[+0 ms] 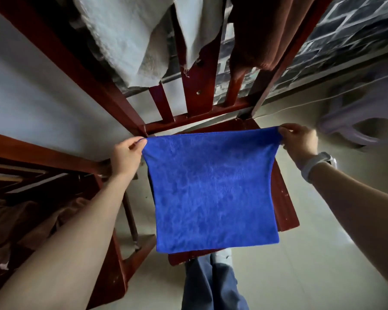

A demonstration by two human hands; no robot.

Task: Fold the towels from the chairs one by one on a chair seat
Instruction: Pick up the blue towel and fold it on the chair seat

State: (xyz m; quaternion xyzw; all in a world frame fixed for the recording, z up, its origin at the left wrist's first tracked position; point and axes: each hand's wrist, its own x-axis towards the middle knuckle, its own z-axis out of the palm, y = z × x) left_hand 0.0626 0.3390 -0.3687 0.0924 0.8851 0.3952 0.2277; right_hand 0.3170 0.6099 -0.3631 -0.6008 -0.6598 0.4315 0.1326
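Note:
A blue towel (pixel 213 191) hangs stretched flat over the seat of a red-brown wooden chair (pixel 285 211). My left hand (pixel 127 156) pinches its top left corner and my right hand (pixel 299 142) pinches its top right corner. The towel's lower edge hangs near the seat's front edge and covers most of the seat. Over the chair's backrest hang a white towel (pixel 126 39), a pale grey towel (pixel 195 30) and a brown towel (pixel 262 34).
A second wooden chair (pixel 112 274) stands at the left with brown cloth (pixel 16 224) on it. A pale plastic stool (pixel 363 121) stands at the right. My legs in blue trousers (pixel 213 285) are just before the chair. A white wall is at the left.

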